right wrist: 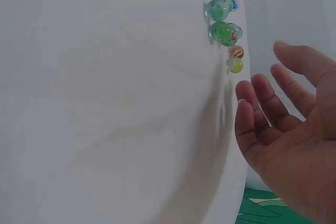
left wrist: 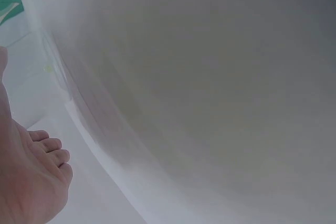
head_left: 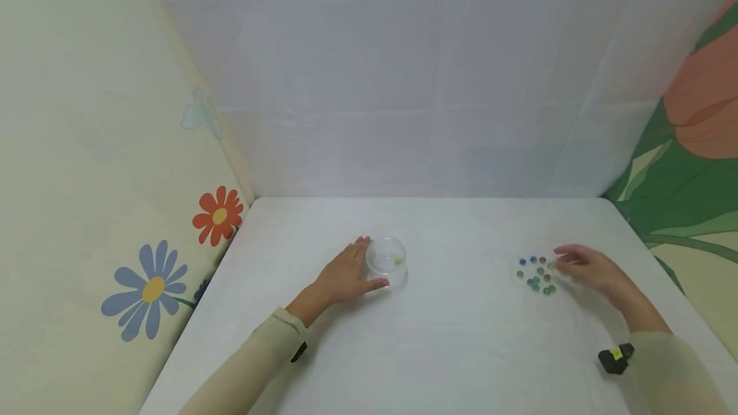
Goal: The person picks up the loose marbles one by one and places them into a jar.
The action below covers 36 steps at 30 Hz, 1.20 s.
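A clear round container (head_left: 386,257) stands left of the table's middle, with one yellow-green marble (head_left: 398,261) seen through it. My left hand (head_left: 346,277) rests at the container's left side, fingers stretched along the back left and thumb along the front. To the right lies a loose group of glass marbles (head_left: 535,280), several green, some blue and reddish-brown. My right hand (head_left: 590,269) hovers at the right edge of this group, fingers loosely bent and apart from the thumb. In the right wrist view a yellow marble (right wrist: 235,65) is nearest its fingertips, and nothing shows between them.
Both hands work over a white table (head_left: 450,338). A white sheet (head_left: 403,82) hangs behind its far edge. Walls with painted flowers stand at the left (head_left: 153,289) and right. A black wrist device (head_left: 615,358) is at the right sleeve.
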### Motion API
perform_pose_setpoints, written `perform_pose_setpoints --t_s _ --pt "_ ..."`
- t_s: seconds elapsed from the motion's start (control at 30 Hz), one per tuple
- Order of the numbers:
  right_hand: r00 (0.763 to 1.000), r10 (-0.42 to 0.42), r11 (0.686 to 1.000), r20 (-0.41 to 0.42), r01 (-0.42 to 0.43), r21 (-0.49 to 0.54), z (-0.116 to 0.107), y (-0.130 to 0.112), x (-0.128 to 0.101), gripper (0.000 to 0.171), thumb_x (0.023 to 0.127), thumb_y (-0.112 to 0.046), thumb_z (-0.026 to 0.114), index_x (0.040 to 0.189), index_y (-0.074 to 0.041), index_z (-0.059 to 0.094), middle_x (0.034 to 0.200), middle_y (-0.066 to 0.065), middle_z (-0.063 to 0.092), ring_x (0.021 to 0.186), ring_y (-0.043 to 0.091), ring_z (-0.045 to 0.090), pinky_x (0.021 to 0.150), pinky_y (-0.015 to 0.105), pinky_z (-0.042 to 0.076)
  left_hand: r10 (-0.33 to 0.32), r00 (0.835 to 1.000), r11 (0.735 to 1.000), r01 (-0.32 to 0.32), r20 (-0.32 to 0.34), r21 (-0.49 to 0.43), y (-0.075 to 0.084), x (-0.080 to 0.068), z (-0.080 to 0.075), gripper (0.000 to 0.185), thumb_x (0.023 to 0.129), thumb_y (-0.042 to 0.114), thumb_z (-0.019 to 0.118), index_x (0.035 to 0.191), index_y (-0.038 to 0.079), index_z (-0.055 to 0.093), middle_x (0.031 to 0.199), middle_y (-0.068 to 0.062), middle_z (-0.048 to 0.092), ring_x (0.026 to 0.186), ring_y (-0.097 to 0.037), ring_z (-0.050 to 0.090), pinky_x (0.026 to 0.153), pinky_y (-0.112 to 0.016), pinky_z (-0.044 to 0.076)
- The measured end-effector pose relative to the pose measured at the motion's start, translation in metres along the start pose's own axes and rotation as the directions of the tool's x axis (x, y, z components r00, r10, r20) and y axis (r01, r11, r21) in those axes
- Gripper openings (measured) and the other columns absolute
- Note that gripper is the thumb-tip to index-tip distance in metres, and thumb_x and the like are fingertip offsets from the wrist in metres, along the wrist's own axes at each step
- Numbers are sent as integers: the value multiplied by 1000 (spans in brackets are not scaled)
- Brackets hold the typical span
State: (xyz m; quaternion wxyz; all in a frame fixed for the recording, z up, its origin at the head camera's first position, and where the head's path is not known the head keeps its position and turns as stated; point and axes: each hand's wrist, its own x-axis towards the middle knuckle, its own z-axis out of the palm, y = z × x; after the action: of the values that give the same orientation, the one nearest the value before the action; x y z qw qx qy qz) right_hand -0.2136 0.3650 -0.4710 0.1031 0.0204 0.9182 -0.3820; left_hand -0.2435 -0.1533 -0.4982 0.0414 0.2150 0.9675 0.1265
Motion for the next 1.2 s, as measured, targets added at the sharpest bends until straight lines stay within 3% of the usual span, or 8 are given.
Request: perform_pose_setpoints --t_s 0.47,0.73,1.2 --pt "997 48 995 60 -42 -89 3 20 20 56 98 -25 66 141 6 49 126 31 56 114 45 54 93 56 52 -4 1000 1000 4 15 -17 1 0 -1 112 88 78 53 161 1 18 167 -17 23 155 -31 21 126 -43 22" --pt "999 35 989 41 -29 -147 6 15 24 54 96 -25 68 137 6 53 128 35 53 118 51 50 100 66 43 -2 1000 1000 2 11 -14 2 1 -2 112 88 79 52 161 0 17 166 -18 23 154 -32 21 126 -44 22" --pt "993 115 978 4 -113 -178 11 8 28 45 96 -19 67 131 6 57 122 32 55 113 48 52 97 63 45 -5 1000 999 5 9 -37 0 -1 -2 113 87 79 54 160 1 19 166 -18 24 153 -34 23 125 -46 25"
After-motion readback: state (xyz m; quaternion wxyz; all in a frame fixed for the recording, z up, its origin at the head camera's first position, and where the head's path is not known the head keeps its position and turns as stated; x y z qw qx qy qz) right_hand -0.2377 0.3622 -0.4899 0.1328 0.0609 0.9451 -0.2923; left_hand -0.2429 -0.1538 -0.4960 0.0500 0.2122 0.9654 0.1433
